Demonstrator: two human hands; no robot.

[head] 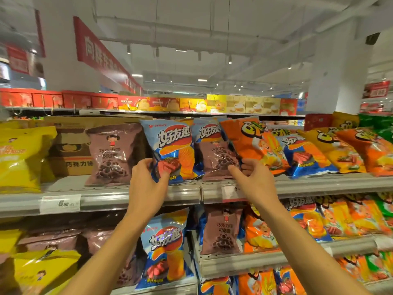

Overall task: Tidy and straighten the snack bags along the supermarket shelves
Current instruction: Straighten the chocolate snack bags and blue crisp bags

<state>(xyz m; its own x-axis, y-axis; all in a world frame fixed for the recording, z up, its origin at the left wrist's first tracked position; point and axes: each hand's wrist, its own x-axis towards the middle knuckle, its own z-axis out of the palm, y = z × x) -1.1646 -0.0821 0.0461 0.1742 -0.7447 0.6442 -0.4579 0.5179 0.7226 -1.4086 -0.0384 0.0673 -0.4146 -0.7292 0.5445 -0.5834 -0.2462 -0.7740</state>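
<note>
Blue and glossy, the chip bag stands on the upper shelf with its lower left corner pinched by the left hand: the thumb lies across the front and the other fingers curl round the edge, so this hand holds the bag. Just right of those fingers, a brown bag leans against a second blue bag behind it, and the right hand grips at its lower right corner, thumb forward on the brown front, the remaining fingers tucked in beside the orange bag that tilts over from the right. Whether the right hand holds the brown bag alone or catches the orange one too, I cannot tell. The risks, as I judge them, come from slippery film and crowding. A pull on one low corner could swing the blue bag's top forward and tip it off the shelf lip, onto the bags on the shelf below. Squeezing hard would crush the chips or crease the pack so it will not stand straight. To the right of the right hand, the orange bag leans on its neighbours; moving the brown bag away could let that slanted row slide further. Left of the left hand another brown bag stands upright and could be knocked by the wrist.
</note>
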